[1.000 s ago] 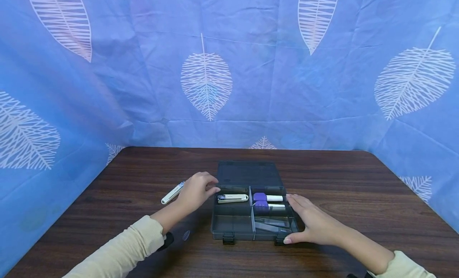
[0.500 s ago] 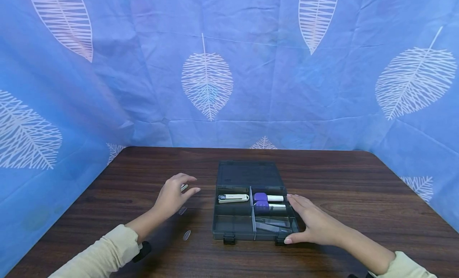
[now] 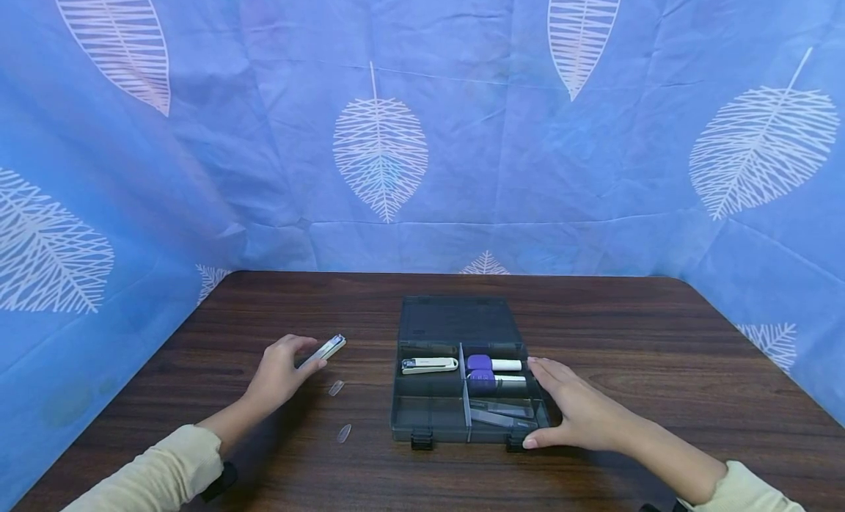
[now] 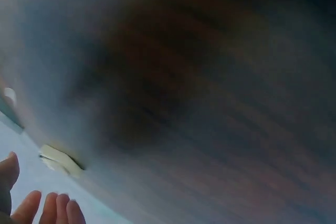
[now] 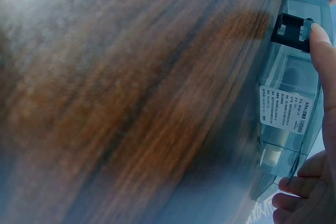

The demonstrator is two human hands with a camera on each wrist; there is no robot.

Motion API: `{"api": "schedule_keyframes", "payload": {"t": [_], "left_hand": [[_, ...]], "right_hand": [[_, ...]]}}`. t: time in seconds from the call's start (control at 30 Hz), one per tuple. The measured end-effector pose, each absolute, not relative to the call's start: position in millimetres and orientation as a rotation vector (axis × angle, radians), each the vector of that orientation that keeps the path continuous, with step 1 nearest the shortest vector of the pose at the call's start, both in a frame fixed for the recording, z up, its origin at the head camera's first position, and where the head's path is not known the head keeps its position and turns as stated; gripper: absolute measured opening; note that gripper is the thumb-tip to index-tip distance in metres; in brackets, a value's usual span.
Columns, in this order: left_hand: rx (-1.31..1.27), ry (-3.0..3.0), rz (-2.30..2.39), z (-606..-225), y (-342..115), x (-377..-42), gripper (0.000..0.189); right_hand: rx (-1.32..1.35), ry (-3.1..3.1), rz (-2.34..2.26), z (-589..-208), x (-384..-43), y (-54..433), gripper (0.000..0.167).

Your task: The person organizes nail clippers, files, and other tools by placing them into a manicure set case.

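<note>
My left hand (image 3: 276, 372) is at a cream nail clipper (image 3: 326, 348) on the table's left side. The thumb lies on its near side and the other fingers on its far side. In the left wrist view the clipper (image 4: 62, 161) lies beyond the spread fingertips. My right hand (image 3: 581, 409) holds the right side of an open dark see-through box (image 3: 429, 409), thumb at a front latch (image 5: 292, 32), fingers at its side. Inside are another cream nail clipper (image 3: 429, 365), two nail polish bottles (image 3: 480, 380) with white caps, and flat grey strips (image 3: 498, 418).
Two small transparent nail-shaped pieces lie on the table left of the box, one farther back (image 3: 337, 388) and one nearer (image 3: 344, 433). The box lid (image 3: 455, 317) lies folded back behind it. A blue leaf-patterned cloth (image 3: 462, 167) hangs behind the dark wooden table (image 3: 620, 328).
My left hand has moved left from beside the box to the loose nail clipper, uncovering the two transparent pieces. My right hand and the box have stayed in place.
</note>
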State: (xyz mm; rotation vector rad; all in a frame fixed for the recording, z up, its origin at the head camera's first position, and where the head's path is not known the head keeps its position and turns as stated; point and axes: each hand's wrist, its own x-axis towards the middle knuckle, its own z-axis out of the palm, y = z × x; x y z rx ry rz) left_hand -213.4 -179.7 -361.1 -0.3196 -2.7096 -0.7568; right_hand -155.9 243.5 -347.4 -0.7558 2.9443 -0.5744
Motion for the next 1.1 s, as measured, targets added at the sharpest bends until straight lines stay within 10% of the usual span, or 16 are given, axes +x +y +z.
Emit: {"api": "schedule_keyframes", "payload": {"t": [1.1], "left_hand": [[-0.09, -2.936, -0.732, -371, -187, -225, 0.016]], "right_hand": [[-0.743, 2.938, -0.574, -348, -156, 243, 0.109]]}}
